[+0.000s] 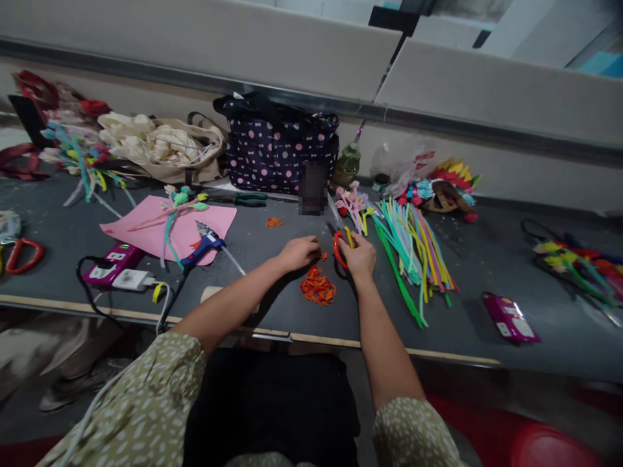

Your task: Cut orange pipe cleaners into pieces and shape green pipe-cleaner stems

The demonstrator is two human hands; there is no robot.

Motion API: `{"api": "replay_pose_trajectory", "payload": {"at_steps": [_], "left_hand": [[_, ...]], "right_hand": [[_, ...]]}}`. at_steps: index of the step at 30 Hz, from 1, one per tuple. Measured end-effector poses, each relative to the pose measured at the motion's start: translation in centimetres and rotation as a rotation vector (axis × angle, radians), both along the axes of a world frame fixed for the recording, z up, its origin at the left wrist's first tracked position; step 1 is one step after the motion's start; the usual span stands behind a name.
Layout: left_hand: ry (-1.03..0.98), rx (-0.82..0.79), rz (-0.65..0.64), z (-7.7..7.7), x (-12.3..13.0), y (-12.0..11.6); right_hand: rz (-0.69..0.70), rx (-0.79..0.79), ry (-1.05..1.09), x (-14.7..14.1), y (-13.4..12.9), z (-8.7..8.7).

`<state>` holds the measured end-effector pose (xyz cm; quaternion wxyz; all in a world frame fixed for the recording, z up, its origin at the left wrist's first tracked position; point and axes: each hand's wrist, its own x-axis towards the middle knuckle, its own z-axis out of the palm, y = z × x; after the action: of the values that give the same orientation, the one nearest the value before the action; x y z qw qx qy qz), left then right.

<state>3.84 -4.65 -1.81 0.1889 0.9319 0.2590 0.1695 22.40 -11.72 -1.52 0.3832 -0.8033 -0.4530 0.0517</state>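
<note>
Gripping scissors (335, 246) in R hand (363, 257), curled round handles, blades aimed away, prob. to spare L hand (298, 253); holding latter half-curled, contents unclear, nr orange clippings (318, 287), heaped centrally, prob. for reach.

Glue gun (207, 242), partly on paper (221, 224), lies at ten o'clock from the clippings (318, 286). Pipe cleaners (413, 250) lie at two.

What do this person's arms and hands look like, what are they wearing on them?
Loose olive-green sleeves with a pale speckled print end near the elbows. The forearms are uncovered, and both the left hand and right hand are bare, without gloves.
</note>
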Motion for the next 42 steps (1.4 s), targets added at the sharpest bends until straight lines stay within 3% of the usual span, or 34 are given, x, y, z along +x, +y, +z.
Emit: {"api": "replay_pose_trajectory", "payload": {"at_steps": [4,10,13,16,27,42], "left_hand": [[-0.149,-0.141,0.078,-0.3,0.2,0.5],[-0.823,-0.832,0.436,0.4,-0.8,2.5],[-1.108,-1.028,0.540,1.0,-1.8,3.2],[-1.248,-1.135,0.578,1.5,-2.4,3.6],[-1.369,-1.330,0.564,2.1,-3.0,3.6],[-1.309,-1.213,0.636,2.2,-2.9,3.4]], "right_hand": [[0.009,0.021,-0.007,0.0,0.0,-0.2],[0.054,0.041,0.015,-0.1,0.0,-0.3],[0.139,0.049,0.007,-0.6,-0.2,-0.4],[0.238,0.042,-0.044,-1.3,-0.3,-0.5],[0.422,0.021,-0.237,-2.1,-0.6,-0.9],[0.436,0.032,-0.297,-2.0,-0.6,-1.1]]}}
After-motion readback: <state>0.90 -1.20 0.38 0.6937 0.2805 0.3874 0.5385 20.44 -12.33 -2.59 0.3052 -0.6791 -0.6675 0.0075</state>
